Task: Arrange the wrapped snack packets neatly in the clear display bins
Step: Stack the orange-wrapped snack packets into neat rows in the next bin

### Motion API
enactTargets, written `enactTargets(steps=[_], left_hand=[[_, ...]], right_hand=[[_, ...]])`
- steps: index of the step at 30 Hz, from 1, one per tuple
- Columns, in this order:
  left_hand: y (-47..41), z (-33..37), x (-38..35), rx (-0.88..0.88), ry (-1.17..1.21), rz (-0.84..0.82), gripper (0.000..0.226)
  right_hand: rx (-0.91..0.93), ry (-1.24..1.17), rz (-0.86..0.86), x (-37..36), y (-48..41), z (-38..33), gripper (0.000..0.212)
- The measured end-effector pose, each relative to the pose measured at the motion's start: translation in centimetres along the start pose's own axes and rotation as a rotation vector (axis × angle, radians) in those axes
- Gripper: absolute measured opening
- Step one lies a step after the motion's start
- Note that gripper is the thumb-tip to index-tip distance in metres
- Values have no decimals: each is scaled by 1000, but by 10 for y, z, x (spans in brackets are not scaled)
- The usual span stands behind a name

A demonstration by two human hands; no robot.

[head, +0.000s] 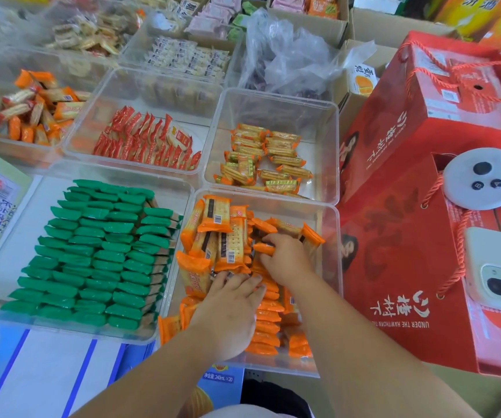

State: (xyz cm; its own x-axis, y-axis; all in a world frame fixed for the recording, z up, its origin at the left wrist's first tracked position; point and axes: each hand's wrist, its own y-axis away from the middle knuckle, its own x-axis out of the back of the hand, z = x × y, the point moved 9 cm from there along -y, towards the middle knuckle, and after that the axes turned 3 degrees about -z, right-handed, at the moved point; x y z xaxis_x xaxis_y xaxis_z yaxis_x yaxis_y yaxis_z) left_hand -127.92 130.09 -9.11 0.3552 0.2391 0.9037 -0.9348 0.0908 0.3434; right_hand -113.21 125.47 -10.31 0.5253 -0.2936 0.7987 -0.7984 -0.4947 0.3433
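We are reaching into the clear bin (330, 236) of orange cracker packets (223, 236), left hand (231, 309) pressing them flat-fingered, right hand (285, 257) pinching one. Right of this bin, a red box (393, 267) is showing "UNDER THE HAWTHORN TREE".

The red gift box (393, 267) carried, upside down, the words "UNDER THE HAWTHORN T", cut off at its edge, with the Chinese characters 山楂树下 above them. The blue carton (219, 380) read "净含量:240mL×20". The white controller (481, 182) had buttons marked "A" and "B". The yellow box (478, 7) showed 汾酒.
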Motion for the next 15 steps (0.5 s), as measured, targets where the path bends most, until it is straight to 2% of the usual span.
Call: enactTargets(steps=[4,8,10,13,15], left_hand=[[0,0,3,-4,9,33,57],[3,2,6,-39,-1,41,58],[6,2,7,-68,-22,39,60],[6,-1,7,-103,-59,14,62],[4,-3,7,-109,-49,2,63]], right_hand=[[-20,33,-123,-5,-12,8,43],[-49,109,-296,-11,-19,10,34],[-33,178,-394,-21,-16,9,40],[-61,84,-397,-29,-9,16,33],[-95,-22,-380,-31,-3,20,39]])
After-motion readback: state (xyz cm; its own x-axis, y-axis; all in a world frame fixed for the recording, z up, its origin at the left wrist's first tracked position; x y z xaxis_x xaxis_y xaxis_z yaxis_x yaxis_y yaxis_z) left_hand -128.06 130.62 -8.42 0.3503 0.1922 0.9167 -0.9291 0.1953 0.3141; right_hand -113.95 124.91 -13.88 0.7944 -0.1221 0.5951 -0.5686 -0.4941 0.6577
